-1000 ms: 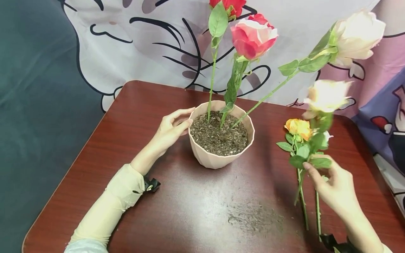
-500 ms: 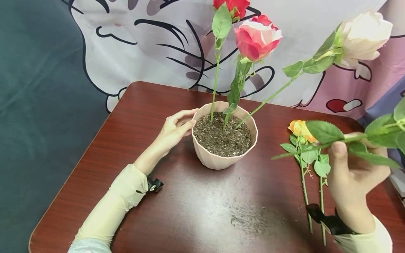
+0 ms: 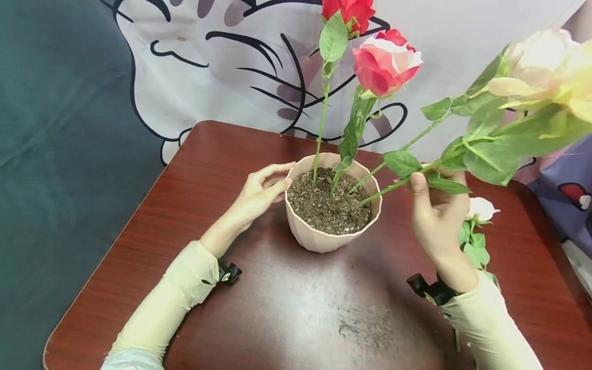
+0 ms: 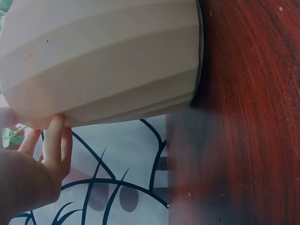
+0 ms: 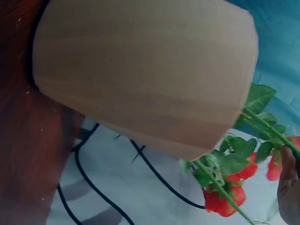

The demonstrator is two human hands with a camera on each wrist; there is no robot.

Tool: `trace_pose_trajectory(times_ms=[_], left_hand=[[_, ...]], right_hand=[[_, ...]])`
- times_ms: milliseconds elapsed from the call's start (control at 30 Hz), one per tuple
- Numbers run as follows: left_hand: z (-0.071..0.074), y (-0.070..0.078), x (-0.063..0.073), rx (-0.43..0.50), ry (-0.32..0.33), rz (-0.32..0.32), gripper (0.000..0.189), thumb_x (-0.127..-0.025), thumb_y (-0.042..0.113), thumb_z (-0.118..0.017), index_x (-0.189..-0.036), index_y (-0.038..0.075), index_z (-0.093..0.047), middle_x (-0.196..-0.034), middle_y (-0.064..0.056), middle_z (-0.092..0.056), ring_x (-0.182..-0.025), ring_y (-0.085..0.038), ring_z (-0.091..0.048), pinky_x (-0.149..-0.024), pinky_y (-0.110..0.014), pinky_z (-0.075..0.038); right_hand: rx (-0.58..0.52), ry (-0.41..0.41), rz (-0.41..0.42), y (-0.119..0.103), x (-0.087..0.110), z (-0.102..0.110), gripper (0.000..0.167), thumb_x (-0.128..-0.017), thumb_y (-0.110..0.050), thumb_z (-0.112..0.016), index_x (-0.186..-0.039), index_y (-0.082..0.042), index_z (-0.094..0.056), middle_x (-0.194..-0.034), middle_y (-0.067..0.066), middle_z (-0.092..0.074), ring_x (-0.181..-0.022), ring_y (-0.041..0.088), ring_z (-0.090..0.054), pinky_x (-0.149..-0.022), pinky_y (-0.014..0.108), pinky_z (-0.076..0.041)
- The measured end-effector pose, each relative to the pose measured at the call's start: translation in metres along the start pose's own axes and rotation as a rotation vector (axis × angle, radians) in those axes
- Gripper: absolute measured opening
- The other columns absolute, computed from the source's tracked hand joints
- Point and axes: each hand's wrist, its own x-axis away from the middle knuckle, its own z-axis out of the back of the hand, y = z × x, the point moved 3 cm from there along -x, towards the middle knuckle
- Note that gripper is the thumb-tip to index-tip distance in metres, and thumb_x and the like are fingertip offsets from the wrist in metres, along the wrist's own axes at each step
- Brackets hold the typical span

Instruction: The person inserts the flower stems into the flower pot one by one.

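A pale pink faceted pot (image 3: 319, 242) of dark soil (image 3: 333, 213) stands on the table. My left hand (image 3: 259, 194) rests its thumb and extended fingers against the pot's left side by the rim; the left wrist view shows straight fingertips (image 4: 57, 123) touching the wall. Right of the pot, my right hand (image 3: 439, 218) pinches the green stem of a pale yellow rose (image 3: 580, 100), leaning right. Its lower stem end crosses the right rim and reaches the soil. Red, pink-and-white (image 3: 386, 64) and cream roses stand in the pot; the yellow bloom overlaps the cream one.
A white rose (image 3: 481, 209) lies on the table at the right, partly behind my right forearm. Smeared dirt (image 3: 365, 326) marks the reddish-brown table (image 3: 222, 329) in front of the pot. Behind hangs a cat-print cloth (image 3: 194, 92).
My right hand has lifted the pale yellow rose from beside the lying roses, tilted it, and brought its stem end left into the pot. My left hand stays at the pot.
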Motion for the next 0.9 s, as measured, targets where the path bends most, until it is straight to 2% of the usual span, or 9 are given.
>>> trace_pose_trajectory(times_ms=[100, 233, 333, 433, 600, 700, 833, 900], left_hand=[[0.0, 0.001, 0.001, 0.011, 0.001, -0.005, 0.038, -0.093, 0.008, -0.056, -0.131, 0.01, -0.053, -0.126, -0.011, -0.057, -0.113, -0.021, -0.055, -0.088, -0.035, -0.051], [0.0, 0.003, 0.002, 0.016, 0.005, -0.01, 0.038, -0.093, 0.007, -0.056, -0.131, 0.01, -0.053, -0.127, -0.012, -0.056, -0.113, -0.022, -0.055, -0.088, -0.035, -0.051], [0.001, 0.004, 0.002, 0.009, 0.007, -0.008, 0.038, -0.093, 0.008, -0.056, -0.131, 0.01, -0.053, -0.127, -0.012, -0.056, -0.113, -0.022, -0.055, -0.088, -0.036, -0.051], [0.002, 0.004, 0.001, 0.002, 0.011, -0.007, 0.038, -0.093, 0.009, -0.056, -0.131, 0.011, -0.053, -0.126, -0.012, -0.057, -0.113, -0.022, -0.055, -0.088, -0.036, -0.051], [0.003, 0.003, 0.001, -0.005, 0.023, 0.0, 0.037, -0.093, 0.01, -0.056, -0.13, 0.012, -0.054, -0.124, -0.012, -0.058, -0.112, -0.021, -0.055, -0.087, -0.035, -0.051], [0.003, 0.001, 0.002, -0.003, 0.024, 0.005, 0.037, -0.093, 0.009, -0.056, -0.13, 0.012, -0.054, -0.125, -0.011, -0.058, -0.112, -0.021, -0.055, -0.088, -0.035, -0.051], [0.0, -0.001, 0.001, 0.0, 0.018, 0.009, 0.038, -0.093, 0.009, -0.056, -0.13, 0.012, -0.054, -0.126, -0.01, -0.057, -0.113, -0.02, -0.055, -0.089, -0.036, -0.051], [0.0, -0.001, 0.001, -0.001, 0.015, 0.009, 0.037, -0.093, 0.009, -0.056, -0.13, 0.013, -0.054, -0.126, -0.01, -0.058, -0.113, -0.02, -0.056, -0.089, -0.037, -0.05]], right_hand=[[0.112, -0.055, -0.009, 0.009, 0.003, -0.003, 0.017, -0.085, 0.005, -0.062, -0.098, 0.012, -0.053, -0.082, 0.006, -0.059, -0.069, 0.014, -0.058, -0.067, 0.022, -0.049], [0.353, -0.146, 0.004, 0.016, 0.008, -0.008, 0.022, -0.086, 0.001, -0.063, -0.097, 0.016, -0.053, -0.083, -0.001, -0.059, -0.071, 0.005, -0.058, -0.066, 0.016, -0.048], [0.545, -0.223, 0.058, 0.019, 0.012, -0.012, 0.021, -0.084, 0.003, -0.065, -0.094, 0.016, -0.054, -0.074, 0.004, -0.061, -0.063, -0.004, -0.052, -0.057, 0.01, -0.043], [0.639, -0.282, 0.101, 0.02, 0.013, -0.016, 0.016, -0.08, 0.008, -0.067, -0.09, 0.013, -0.056, -0.066, 0.012, -0.061, -0.057, -0.008, -0.047, -0.051, 0.008, -0.037], [0.629, -0.359, 0.082, 0.026, 0.015, -0.017, 0.012, -0.081, 0.007, -0.065, -0.09, 0.011, -0.056, -0.065, 0.012, -0.06, -0.057, -0.006, -0.048, -0.05, 0.008, -0.039], [0.626, -0.394, 0.066, 0.029, 0.017, -0.018, 0.012, -0.084, 0.002, -0.064, -0.091, 0.01, -0.058, -0.068, 0.01, -0.057, -0.055, -0.004, -0.043, -0.049, 0.011, -0.036], [0.662, -0.359, 0.075, 0.031, 0.021, -0.018, 0.012, -0.082, 0.003, -0.066, -0.091, 0.008, -0.06, -0.072, 0.012, -0.057, -0.057, -0.001, -0.039, -0.05, 0.014, -0.032], [0.676, -0.343, 0.069, 0.03, 0.022, -0.016, 0.013, -0.08, 0.006, -0.067, -0.09, 0.007, -0.06, -0.073, 0.013, -0.059, -0.059, -0.001, -0.043, -0.053, 0.014, -0.035]])
